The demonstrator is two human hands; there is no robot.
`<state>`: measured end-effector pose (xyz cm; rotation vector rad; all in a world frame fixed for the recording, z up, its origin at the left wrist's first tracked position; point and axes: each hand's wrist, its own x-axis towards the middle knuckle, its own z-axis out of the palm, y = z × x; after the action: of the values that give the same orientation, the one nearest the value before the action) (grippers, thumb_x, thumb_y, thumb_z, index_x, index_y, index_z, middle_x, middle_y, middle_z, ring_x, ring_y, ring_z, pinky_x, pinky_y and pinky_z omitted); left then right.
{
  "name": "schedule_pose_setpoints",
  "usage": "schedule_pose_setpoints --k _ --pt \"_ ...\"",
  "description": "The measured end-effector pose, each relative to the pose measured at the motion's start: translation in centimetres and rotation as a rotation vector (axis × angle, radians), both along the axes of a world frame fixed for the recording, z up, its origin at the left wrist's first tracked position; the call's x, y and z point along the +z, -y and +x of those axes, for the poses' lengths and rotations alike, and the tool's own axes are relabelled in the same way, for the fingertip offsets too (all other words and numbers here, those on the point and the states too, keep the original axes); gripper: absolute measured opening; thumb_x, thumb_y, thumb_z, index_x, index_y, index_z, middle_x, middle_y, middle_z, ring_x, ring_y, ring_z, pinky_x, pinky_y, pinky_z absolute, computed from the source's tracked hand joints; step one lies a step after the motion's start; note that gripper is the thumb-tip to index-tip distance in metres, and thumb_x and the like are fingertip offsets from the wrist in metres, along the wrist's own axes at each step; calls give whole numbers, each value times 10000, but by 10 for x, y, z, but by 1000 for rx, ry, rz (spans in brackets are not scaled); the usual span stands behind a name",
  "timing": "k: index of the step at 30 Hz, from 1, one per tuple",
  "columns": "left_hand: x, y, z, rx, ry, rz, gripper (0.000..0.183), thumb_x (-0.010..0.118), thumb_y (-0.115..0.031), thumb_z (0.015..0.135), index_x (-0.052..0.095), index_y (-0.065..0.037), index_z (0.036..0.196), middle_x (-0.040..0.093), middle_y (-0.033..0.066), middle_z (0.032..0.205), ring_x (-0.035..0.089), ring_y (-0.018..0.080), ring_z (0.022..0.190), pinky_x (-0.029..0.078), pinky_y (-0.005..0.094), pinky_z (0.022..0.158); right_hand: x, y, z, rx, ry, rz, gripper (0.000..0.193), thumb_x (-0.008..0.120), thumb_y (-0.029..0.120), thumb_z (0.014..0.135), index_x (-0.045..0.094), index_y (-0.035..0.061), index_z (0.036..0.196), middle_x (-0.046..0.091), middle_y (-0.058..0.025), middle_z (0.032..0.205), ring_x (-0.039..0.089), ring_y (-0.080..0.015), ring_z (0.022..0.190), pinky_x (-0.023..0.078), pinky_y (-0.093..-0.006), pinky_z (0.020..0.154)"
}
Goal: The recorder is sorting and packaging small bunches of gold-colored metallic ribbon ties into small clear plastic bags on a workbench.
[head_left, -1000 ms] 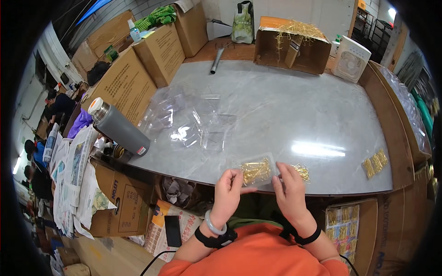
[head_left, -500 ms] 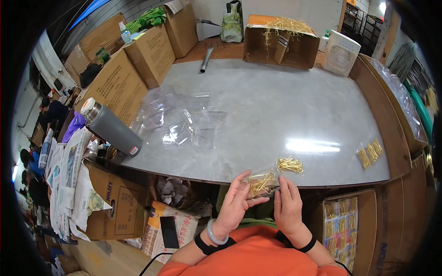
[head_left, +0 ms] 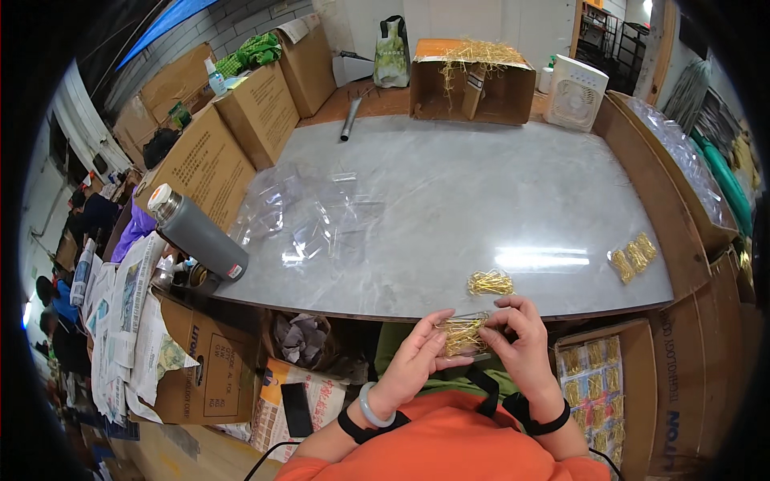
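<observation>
Close to my body, at the table's front edge, my left hand (head_left: pixel 411 358) is closed on a small clear plastic bag (head_left: pixel 463 337) filled with thin gold-coloured wire pieces. The fingers of my right hand (head_left: pixel 521 346) pinch the right side of that bag near its upper edge. Just beyond the hands a loose pile of the same gold pieces (head_left: pixel 490 282) lies on the grey table (head_left: pixel 449 192). Filled packets of gold pieces (head_left: pixel 633 257) rest side by side near the table's right edge. Empty clear plastic bags (head_left: pixel 309 220) are spread over its left part.
A grey flask (head_left: pixel 204 240) stands at the left edge, by tall cardboard boxes (head_left: pixel 257 112). At the back are a box topped with gold pieces (head_left: pixel 513 84), a white fan (head_left: pixel 576 92) and a metal tube (head_left: pixel 350 120). An open carton of packets (head_left: pixel 642 353) sits lower right.
The bag now sits more upright and slightly to the right. My right hand has moved from the bag's side to pinch its upper right part. The view has shifted slightly.
</observation>
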<state>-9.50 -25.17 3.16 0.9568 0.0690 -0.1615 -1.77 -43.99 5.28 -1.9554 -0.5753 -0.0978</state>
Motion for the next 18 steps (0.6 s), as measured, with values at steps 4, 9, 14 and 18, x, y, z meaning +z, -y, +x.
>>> schedule_pose_setpoints --k 4,9,14,18 --pt "9 -6 2 -63 -63 7 459 368 -119 1102 280 -35 1544 513 187 1438 604 327 1265 538 465 1062 -3 6 3 15 131 -76 184 842 50 758 735 69 907 601 -91 1121 575 -230 954 501 -341 800" --pt "9 -11 6 -123 -119 -50 469 382 -104 1094 277 -44 1547 506 174 1447 598 310 1275 532 463 1071 -14 4 -3 -56 58 61 167 853 52 742 747 67 870 599 -74 1070 553 -223 972 474 -332 839" --pt "8 -8 5 -123 -98 -53 469 386 -114 1098 273 -51 1549 504 151 1450 572 269 1304 524 460 1083 -13 -3 -6 -65 174 -78 125 838 105 761 751 102 851 624 -52 988 535 -260 968 448 -370 847" --pt "-1 -9 5 -128 -88 -56 479 381 -108 1101 256 -51 1560 480 127 1465 540 238 1332 508 453 1103 2 -7 -2 -72 483 -246 137 786 118 768 734 113 895 640 -43 948 556 -258 942 454 -374 817"
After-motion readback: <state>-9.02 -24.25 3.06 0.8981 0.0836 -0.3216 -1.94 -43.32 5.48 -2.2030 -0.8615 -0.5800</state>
